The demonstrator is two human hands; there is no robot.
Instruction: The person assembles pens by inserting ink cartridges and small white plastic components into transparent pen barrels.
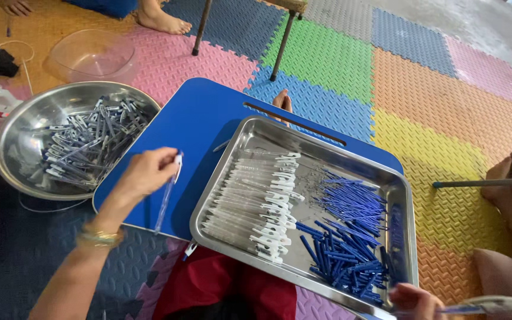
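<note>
- Over the bench's (197, 118) left edge: left hand (146, 173), fingers (170, 159) pinched shut on 1 clear pen barrel (166, 198) with white cap, hanging tip-down.
- Bench's right part: steel tray (401, 195), white-clipped barrels (256, 204) in rows left, blue refills (345, 234) heaped right.
- Tray's near right corner: right hand (416, 301), fingers closed around 1 blue pen (481, 307).
- Floor mat, left of bench: round steel bowl (25, 127) of assembled pens.

Your left hand (146, 173) was raised at mid-frame, wrist bent and ringed by bangles, fingertips pinched together, forearm reaching up from the lower left. Your right hand (415, 299) sat low at the bottom right edge, fingers curled closed, only partly in view.
</note>
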